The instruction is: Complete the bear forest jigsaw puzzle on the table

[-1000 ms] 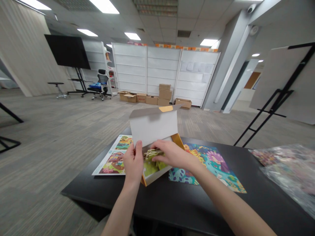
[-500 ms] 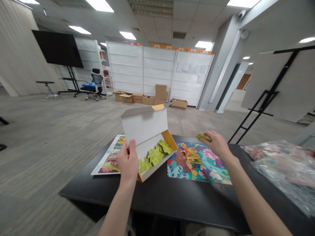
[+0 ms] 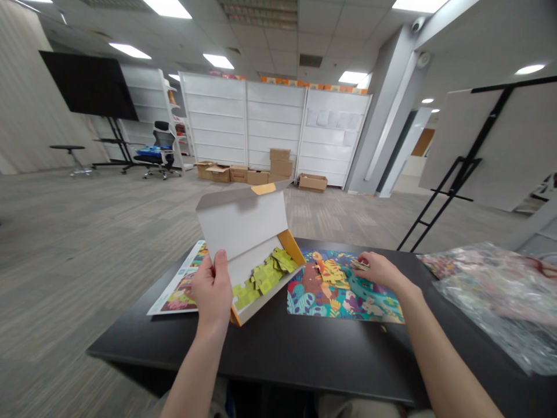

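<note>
My left hand (image 3: 212, 290) grips the left end of an open cardboard box (image 3: 246, 223), thumb inside and lid raised. The box is tilted toward me, and green puzzle pieces (image 3: 265, 276) lie along its lower side. My right hand (image 3: 378, 271) is closed on a small stack of puzzle pieces (image 3: 360, 265), low over the far right part of a colourful picture sheet (image 3: 304, 303). On that sheet, left of my right hand, is a heap of orange and yellow puzzle pieces (image 3: 333, 273). The number of pieces in my fingers cannot be made out.
Another printed sheet (image 3: 174, 296) lies partly behind the box. A clear plastic bag (image 3: 491, 296) covers the right side of the black table (image 3: 278, 354). A tiny scrap (image 3: 383, 328) rests near the picture sheet's front edge. A black stand (image 3: 452, 174) rises beyond the table.
My right hand has come down toward the picture sheet with the puzzle pieces, which have turned from green face to pale edge. The box remains in my left hand; the whole view has shifted slightly.
</note>
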A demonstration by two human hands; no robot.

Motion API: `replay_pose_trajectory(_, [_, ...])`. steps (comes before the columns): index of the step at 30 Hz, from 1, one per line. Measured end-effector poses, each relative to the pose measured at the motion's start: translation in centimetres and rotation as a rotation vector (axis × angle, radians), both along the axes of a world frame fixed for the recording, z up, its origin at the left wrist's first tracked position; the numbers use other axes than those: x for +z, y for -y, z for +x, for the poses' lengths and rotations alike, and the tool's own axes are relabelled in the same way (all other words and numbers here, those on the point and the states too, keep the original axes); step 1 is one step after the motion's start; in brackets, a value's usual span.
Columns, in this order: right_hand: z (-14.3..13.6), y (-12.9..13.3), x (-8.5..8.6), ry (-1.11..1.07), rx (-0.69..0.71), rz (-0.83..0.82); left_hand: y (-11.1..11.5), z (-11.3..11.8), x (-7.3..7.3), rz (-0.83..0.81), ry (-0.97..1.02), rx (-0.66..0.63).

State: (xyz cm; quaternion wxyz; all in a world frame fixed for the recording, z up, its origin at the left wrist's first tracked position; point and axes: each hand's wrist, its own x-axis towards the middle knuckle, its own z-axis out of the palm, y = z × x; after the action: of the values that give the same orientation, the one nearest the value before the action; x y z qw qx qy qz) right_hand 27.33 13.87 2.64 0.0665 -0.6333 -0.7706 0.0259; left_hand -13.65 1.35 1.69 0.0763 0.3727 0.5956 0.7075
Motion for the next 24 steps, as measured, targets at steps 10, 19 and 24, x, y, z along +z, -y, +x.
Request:
replay_pose_trajectory(10, [0.2, 0.6, 0.7, -0.116, 0.069, -0.16, 0.0, 0.0, -0.1, 0.023, 0.015, -0.032])
replay_pose_trajectory(19, [-0.6, 0.5, 1.4, -0.223, 0.105, 0.095, 0.2, 0.2, 0.4, 0.03, 0.016, -0.046])
replay_pose_trajectory(24, [-6.8, 2.2, 4.6, -0.419, 0.366, 0.132, 0.6, 0.4, 1.0, 0.021, -0.025, -0.052])
